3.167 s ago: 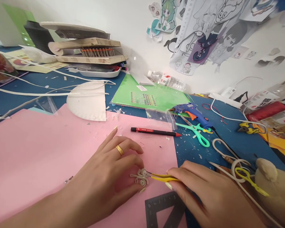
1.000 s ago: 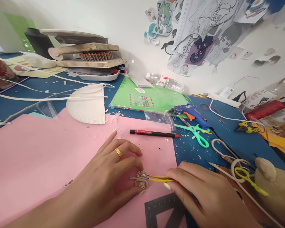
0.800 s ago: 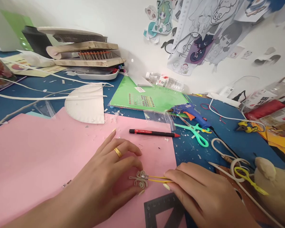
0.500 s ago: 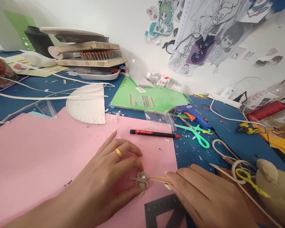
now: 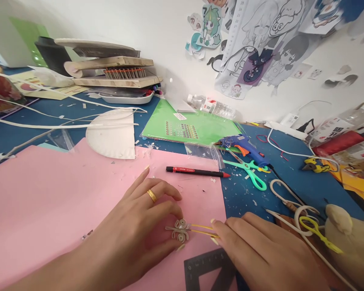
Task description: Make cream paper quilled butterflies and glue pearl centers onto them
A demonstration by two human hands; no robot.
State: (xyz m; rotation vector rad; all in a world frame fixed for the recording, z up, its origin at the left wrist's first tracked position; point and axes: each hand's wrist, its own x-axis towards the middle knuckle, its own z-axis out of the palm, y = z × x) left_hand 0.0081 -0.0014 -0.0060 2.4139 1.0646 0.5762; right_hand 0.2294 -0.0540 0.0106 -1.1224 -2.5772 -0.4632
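A small ornament of coiled beige cord (image 5: 181,237) with spiral curls lies on the pink sheet (image 5: 115,186). My left hand (image 5: 145,214), with a gold ring, curves around it, index finger at its upper edge and thumb at its lower edge, steadying it between them. My right hand (image 5: 261,242) pinches what look like slim yellow tweezers (image 5: 203,231). Their tips reach the middle of the ornament, where a small pale bead is hard to make out. A dark set square (image 5: 197,264) lies partly under my right hand.
Beyond my hands lie a black and red pen (image 5: 197,172), green scissors (image 5: 251,173) and a blue glue gun (image 5: 242,147) with its cord. A white half-round card (image 5: 112,135) is further left. A plush toy (image 5: 348,230) sits at the right edge.
The white bead between the tweezer tips showed plainly before and is less visible now. The tweezer arms have shifted slightly. My left hand stays in place around the ornament.
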